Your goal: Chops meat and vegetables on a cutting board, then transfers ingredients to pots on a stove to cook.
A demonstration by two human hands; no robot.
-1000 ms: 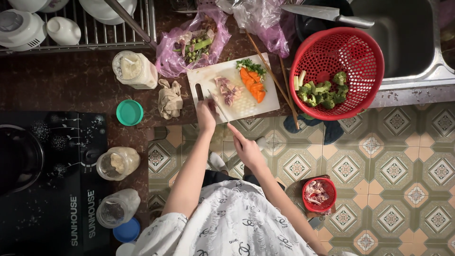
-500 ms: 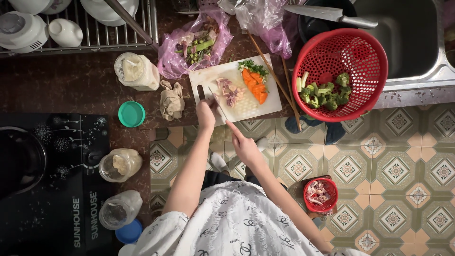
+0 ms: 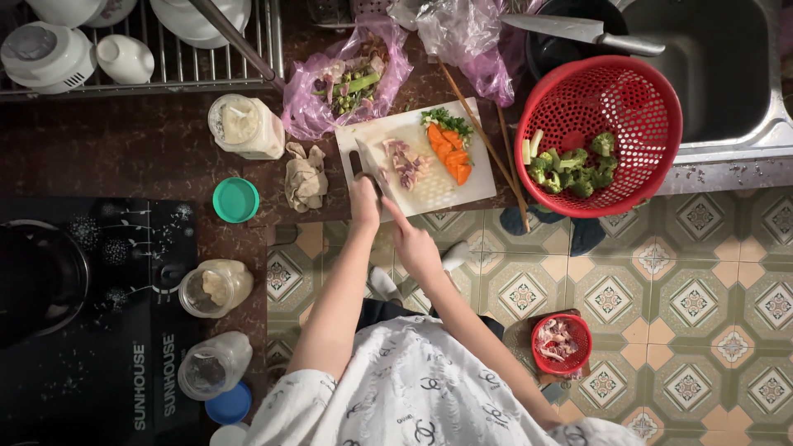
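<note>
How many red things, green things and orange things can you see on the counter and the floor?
Red: 2, the big basket and the small basket
Green: 2, the lid and the broccoli
Orange: 1, the carrot slices on the cutting board
Total: 5

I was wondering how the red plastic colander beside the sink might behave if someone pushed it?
The red colander probably slides easily: it looks like thin, perforated plastic. The broccoli pieces sit on one side, so it may tilt that way. It overhangs the counter edge and could drop.
</note>
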